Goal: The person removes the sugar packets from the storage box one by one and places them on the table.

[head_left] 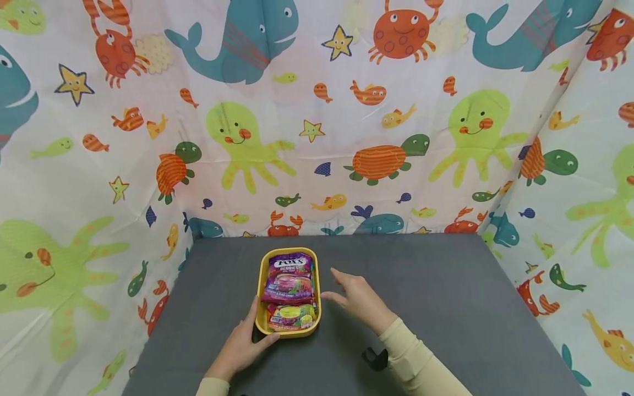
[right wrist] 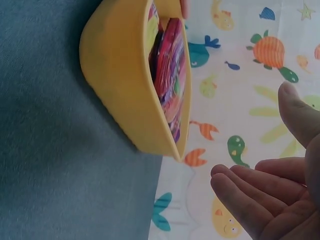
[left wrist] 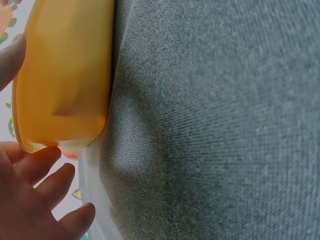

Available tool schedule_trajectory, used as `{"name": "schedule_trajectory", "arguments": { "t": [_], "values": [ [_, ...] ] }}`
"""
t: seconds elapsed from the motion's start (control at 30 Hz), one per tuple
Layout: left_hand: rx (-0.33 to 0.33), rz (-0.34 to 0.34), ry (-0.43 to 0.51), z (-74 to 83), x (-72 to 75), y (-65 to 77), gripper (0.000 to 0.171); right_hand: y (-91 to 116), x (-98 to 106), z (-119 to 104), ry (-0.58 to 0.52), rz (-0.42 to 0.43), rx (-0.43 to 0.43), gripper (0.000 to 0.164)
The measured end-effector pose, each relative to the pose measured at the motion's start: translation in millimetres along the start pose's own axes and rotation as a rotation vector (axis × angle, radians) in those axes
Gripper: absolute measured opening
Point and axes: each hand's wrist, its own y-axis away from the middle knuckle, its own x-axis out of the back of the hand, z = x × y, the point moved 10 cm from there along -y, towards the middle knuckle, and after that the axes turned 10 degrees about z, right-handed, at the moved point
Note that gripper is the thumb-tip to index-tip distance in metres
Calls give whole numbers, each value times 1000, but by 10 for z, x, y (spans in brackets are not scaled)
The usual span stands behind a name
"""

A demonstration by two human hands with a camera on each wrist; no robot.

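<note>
A yellow tub point(head_left: 319, 308) with rounded corners sits on the grey table, filled with Fox's candy packets. Purple berry packets point(head_left: 289, 283) lie toward its far end, and a yellow-and-red fruit packet point(head_left: 292, 316) is at the near end. My left hand point(head_left: 241, 346) holds the tub's near left corner, fingers along the left side and thumb at the near edge. In the left wrist view, fingertips point(left wrist: 50, 155) touch the tub's end. To the right of the tub my right hand point(head_left: 359, 300) is apart from it, thumb and fingers spread, holding nothing.
The dark grey table point(head_left: 421, 286) extends around the tub. A white curtain point(head_left: 317, 181) printed with sea animals hangs behind the table and along both sides. A black strap piece point(head_left: 375, 359) shows beside the right sleeve.
</note>
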Motion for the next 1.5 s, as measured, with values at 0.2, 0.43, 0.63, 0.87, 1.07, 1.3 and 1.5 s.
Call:
{"name": "schedule_trajectory", "arguments": {
  "t": [0.2, 0.43, 0.63, 0.87, 1.07, 1.3, 1.5],
  "values": [
    [-12, 16, 15, 7, 27, -19, 111, -100, -74, -113, -4, -2, 16, 78],
    [-1, 6, 3, -9, 18, -4, 110, -189, -175, -179, -17, -10, 13, 79],
    [-12, 16, -8, 4, 43, 15, 109, -259, -265, -209, -69, -15, 21, 78],
    [-40, 23, -17, 13, 56, 23, 110, -294, -355, -185, -52, -23, 21, 75],
    [-45, 23, -6, 11, 55, 18, 109, -327, -449, -194, -63, -38, 14, 62],
    [-46, 32, -7, 10, 75, 16, 109, -386, -536, -196, -46, -52, -9, 70],
    [-57, 31, -11, 21, 75, 5, 111, -418, -557, -184, 2, -58, -33, 76]
  ]
}}
